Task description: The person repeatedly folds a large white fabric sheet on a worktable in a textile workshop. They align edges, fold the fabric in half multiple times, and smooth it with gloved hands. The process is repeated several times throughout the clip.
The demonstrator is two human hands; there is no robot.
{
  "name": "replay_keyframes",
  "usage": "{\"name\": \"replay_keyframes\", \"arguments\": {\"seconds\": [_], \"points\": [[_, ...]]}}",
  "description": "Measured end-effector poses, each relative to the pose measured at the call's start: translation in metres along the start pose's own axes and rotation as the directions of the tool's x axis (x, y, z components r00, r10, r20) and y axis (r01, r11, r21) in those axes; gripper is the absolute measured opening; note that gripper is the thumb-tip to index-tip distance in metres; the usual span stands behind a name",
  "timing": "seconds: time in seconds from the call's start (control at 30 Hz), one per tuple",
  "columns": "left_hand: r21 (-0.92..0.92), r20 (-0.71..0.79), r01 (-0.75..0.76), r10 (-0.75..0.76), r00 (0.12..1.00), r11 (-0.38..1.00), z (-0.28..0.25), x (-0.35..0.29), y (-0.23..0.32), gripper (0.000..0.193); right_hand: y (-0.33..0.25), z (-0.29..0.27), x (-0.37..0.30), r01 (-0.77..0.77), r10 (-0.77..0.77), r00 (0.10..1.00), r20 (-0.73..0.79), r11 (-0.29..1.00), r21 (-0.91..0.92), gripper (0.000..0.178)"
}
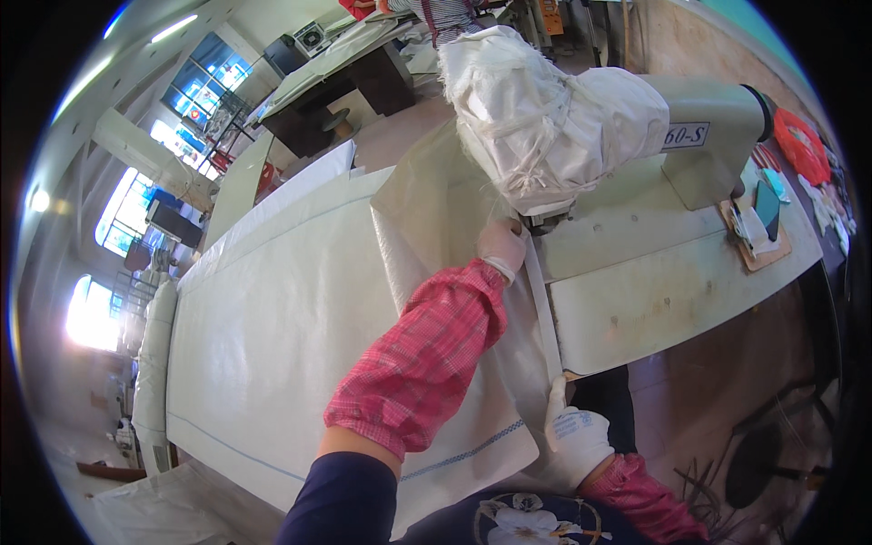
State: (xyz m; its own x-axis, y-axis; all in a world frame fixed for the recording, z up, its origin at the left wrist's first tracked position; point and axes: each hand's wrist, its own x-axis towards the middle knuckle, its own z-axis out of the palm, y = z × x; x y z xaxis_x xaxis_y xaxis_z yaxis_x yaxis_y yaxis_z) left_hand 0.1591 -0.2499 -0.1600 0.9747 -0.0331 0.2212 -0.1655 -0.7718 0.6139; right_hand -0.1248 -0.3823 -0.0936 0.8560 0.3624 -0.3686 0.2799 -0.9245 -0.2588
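Two gloved hands work a white woven sack (300, 309) spread over the bench (654, 282). The left hand (501, 245) presses flat, fingers together, on the sack just before the cloth-wrapped sewing machine (581, 118). The right hand (574, 436), at the bench's near edge, pinches a white strap (543, 309) running toward the machine.
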Motion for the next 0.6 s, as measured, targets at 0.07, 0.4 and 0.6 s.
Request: {"name": "replay_keyframes", "arguments": {"seconds": [0.07,0.4,0.6], "points": [[-0.015,-0.021,0.052,-0.053,0.998,0.999,0.008,0.009,-0.003,0.017,0.006,0.010,0.004,0.006,-0.009,0.997,-0.080,0.999,-0.034,0.080],[0.216,0.581,-0.385,0.199,0.790,0.898,-0.077,0.075,-0.019,0.040,0.065,-0.047,0.206,-0.063,0.101,0.971,-0.216,0.983,0.173,0.069],[0.420,0.765,-0.341,-0.126,0.631,0.841,-0.239,0.031,0.023,0.042,0.061,-0.072,0.220,-0.149,0.140,0.947,-0.290,0.989,-0.009,0.048]]}}
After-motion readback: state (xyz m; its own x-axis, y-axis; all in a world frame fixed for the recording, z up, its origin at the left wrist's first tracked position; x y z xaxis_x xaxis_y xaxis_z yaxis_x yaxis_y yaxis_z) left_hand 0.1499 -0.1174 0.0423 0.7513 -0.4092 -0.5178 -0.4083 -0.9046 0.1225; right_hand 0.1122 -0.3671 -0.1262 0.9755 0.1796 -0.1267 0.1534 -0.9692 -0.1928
